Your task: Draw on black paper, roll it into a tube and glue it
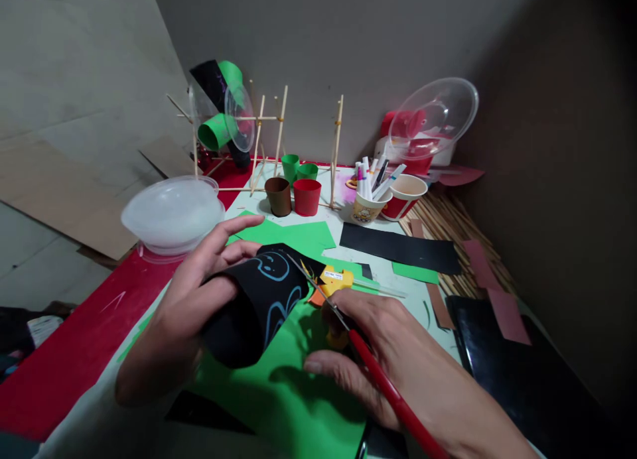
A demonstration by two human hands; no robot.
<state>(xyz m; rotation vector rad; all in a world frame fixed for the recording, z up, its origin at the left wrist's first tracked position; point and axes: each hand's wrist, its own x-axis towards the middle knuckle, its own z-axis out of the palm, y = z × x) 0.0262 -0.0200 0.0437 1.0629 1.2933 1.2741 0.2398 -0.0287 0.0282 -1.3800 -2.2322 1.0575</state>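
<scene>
My left hand (184,300) is closed on a rolled tube of black paper (259,300), with a finger inside its open end and blue doodles on its side. My right hand (378,339) grips a long red-handled tool (383,383). Its thin metal shaft reaches the tube's right side; I cannot tell its exact kind. Behind my right fingers is a yellow glue gun (338,278) with a clear glue stick. Green paper sheets (303,373) lie beneath both hands.
Paper cups, brown (277,196) and red (307,197), stand ahead near stick frames (336,150). A marker cup (369,207) and wooden sticks (462,240) are on the right. A clear plastic bowl (172,210) sits left; a black strip (398,247) lies ahead.
</scene>
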